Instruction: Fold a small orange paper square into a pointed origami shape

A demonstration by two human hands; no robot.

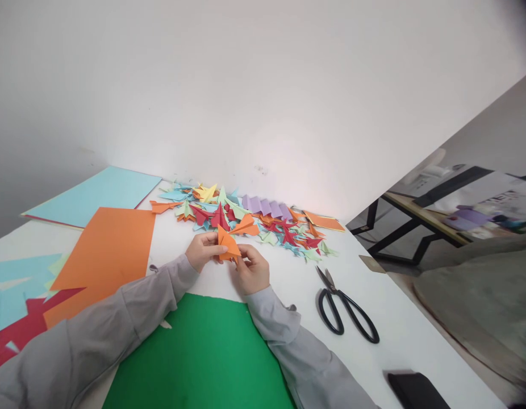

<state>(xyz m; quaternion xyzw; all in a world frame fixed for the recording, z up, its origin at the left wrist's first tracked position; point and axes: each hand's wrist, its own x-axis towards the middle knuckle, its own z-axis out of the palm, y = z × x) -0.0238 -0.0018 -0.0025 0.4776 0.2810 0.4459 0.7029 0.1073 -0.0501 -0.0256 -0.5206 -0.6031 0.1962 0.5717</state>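
Between my two hands is a folded piece of orange paper [228,243], held up just in front of the paper pile. My left hand [203,250] pinches its left side, thumb lying across the front. At its lower right edge the fingers of my right hand [253,269] close on it. Behind the held piece lies a heap of folded paper shapes [219,216] in red, yellow, orange, green and blue. A purple pleated paper strip [267,207] rests at the back of the heap. Green paper [199,352] lies flat below my forearms.
Black-handled scissors [337,304] lie partly spread on the right. A black flat object [416,391] sits at the front right edge. Orange sheets [109,244], light-blue sheets [101,190] and red scraps [22,326] cover the left. A white wall [254,102] stands behind the table.
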